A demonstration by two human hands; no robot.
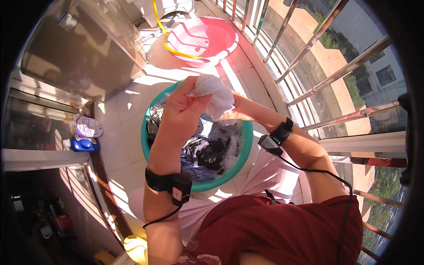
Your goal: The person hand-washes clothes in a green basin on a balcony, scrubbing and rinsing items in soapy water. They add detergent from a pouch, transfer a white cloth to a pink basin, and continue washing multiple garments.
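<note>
A bunched white cloth [217, 96], textured at its upper end, is held up between my two hands. My left hand [185, 104] is closed on its left side, with the thumb pressed against it. On the cloth's right side is my right hand [240, 108], its fingers closed and partly hidden behind the fabric. Below both hands stands a round teal basin [246, 161] of sudsy water. Dark, striped and blue clothes [201, 152] lie soaking in it. Exactly what kind of piece the white cloth is, I cannot tell.
Beyond the teal basin sits a pink-and-white basin [225, 37] with a yellow hose [166, 44] over its rim. A purple-labelled pack [89, 126] and a blue bottle [84, 144] stand at left. Metal window bars [340, 73] line the right. Cables run from both wrist straps.
</note>
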